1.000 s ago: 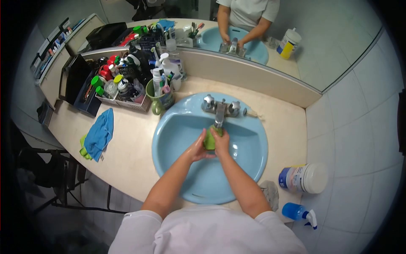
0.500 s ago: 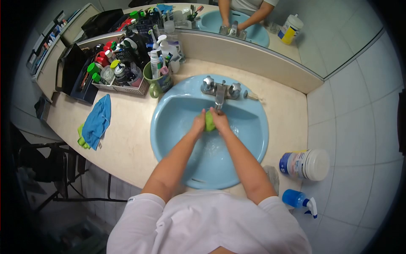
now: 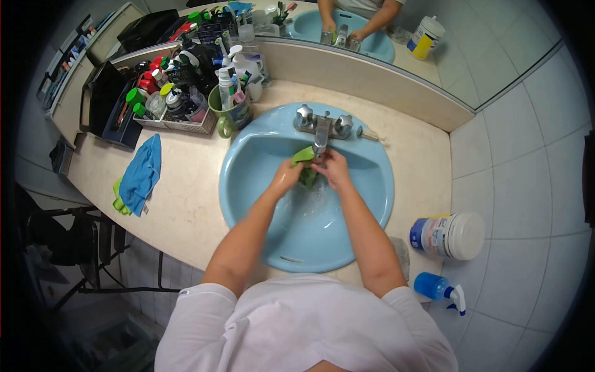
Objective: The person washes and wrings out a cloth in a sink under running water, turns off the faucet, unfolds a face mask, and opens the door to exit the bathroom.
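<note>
A wet green cloth [image 3: 303, 155] is bunched below the faucet [image 3: 321, 131], part of it hanging down toward the basin. My left hand [image 3: 287, 176] is closed around its left side. On the other side, my right hand [image 3: 335, 168] has its fingers apart and reaching under the spout to the cloth's right edge; whether they touch it is hard to make out. Both hands are over the light blue sink [image 3: 279, 239], where water splashes on the bottom.
Left on the counter lie a blue cloth [image 3: 141, 173] and another green cloth [image 3: 119, 201]. A green mug [image 3: 225, 124] of toothbrushes and a basket [image 3: 192, 126] of bottles stand behind. At right are a white-lidded tub [image 3: 449, 235] and a blue spray bottle [image 3: 434, 286].
The green cloth, earlier squeezed into a ball between both hands, has loosened and spread. My right hand has moved slightly right and apart from the left.
</note>
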{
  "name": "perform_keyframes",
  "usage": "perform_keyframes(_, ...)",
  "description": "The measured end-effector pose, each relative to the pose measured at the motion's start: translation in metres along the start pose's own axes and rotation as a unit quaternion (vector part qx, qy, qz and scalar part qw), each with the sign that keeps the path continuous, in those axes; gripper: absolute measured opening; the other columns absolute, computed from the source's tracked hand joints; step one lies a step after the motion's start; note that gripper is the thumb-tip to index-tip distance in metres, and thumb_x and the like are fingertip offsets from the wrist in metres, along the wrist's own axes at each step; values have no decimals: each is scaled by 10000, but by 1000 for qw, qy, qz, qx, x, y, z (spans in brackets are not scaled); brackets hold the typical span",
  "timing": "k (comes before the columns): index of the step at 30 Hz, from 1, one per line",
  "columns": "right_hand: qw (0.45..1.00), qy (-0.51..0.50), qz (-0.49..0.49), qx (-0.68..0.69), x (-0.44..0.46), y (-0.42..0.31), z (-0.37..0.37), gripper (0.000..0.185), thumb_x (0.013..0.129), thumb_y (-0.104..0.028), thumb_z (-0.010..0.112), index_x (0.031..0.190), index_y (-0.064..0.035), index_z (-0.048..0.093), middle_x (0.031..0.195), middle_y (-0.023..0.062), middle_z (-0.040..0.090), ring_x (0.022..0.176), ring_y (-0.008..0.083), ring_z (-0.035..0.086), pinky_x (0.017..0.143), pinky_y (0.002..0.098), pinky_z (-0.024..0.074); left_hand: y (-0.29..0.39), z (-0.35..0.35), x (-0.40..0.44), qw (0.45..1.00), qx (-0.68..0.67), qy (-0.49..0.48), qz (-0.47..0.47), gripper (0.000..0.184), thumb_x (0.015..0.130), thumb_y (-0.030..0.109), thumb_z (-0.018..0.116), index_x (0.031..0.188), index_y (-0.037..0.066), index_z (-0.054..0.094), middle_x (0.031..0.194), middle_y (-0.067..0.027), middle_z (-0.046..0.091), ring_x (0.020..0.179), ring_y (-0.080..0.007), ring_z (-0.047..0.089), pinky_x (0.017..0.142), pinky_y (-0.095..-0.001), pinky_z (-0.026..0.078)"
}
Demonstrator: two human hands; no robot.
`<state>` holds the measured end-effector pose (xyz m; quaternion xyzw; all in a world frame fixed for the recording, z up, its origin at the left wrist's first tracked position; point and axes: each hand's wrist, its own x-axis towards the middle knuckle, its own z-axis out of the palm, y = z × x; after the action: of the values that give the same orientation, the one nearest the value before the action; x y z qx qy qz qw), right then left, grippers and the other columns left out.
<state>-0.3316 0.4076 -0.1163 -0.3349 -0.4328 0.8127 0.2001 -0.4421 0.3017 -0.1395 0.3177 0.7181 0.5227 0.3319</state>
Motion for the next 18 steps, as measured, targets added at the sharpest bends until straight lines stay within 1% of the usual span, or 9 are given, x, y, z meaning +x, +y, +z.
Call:
perform_keyframes(2,980,61,-49,-184,8,12,-13,276,824,-116,543,1083,-43,483,970,64,548,840,137,531,752,255,435,51,-20,-9,988,-91,-72,-106,282,765,187,504,925,-37,561,908,-123,582,836,-215,537,786,-295,389)
perform_keyframes(3,986,37,-116,-115,15,32,-20,332,811,-189,580,1093,-42,485,974,45,548,853,120,513,767,223,395,21,-19,6,978,-173,-102,-58,304,755,217,477,942,-9,558,899,-97,578,820,-196,536,725,-286,411)
perform_keyframes(6,994,-15,-84,68,23,70,-24,393,789,-262,611,1092,-43,488,961,32,547,876,125,506,772,242,400,23,-29,14,967,-204,-88,-122,294,745,194,456,946,-1,546,884,-88,574,812,-186,540,691,-308,423)
perform_keyframes(8,993,-62,-36,-88,10,62,-36,461,770,-305,632,1116,-54,460,967,35,539,871,132,509,768,260,410,30,-38,10,942,-294,-73,-145,318,731,197,434,949,-15,528,910,-110,574,842,-227,556,746,-345,440)
perform_keyframes(10,947,-131,34,-291,8,51,-57,434,777,-283,625,1105,-59,451,966,42,539,860,145,523,767,273,422,28,-55,8,885,-439,-62,-143,330,724,193,428,951,-27,524,936,-127,575,861,-253,563,780,-356,447)
perform_keyframes(12,997,-77,-9,16,4,38,-53,347,790,-244,606,1048,-54,474,933,45,548,835,162,539,753,292,438,39,-71,-8,766,-537,-210,-284,430,818,328,439,1031,-39,508,1035,-166,559,934,-279,560,835,-382,445)
perform_keyframes(13,984,-47,-32,171,1,33,-49,304,796,-225,596,1020,-51,486,916,46,553,822,171,548,746,302,446,26,-66,-7,770,-534,-183,-298,445,838,356,435,1047,-31,504,1044,-161,557,944,-272,557,836,-378,447)
perform_keyframes(16,960,36,-15,279,1,42,-17,211,810,-161,559,972,-45,489,896,54,556,798,186,559,732,321,463,-40,-28,8,806,-472,-143,-327,400,860,358,467,1016,-7,520,987,-134,585,868,-241,585,756,-370,485)
perform_keyframes(18,974,91,-90,185,-2,54,16,137,810,-174,563,856,-47,542,782,39,567,723,178,564,645,311,459,-49,3,8,803,-477,-81,-349,330,853,324,494,955,12,536,893,-106,598,768,-220,592,691,-348,493)
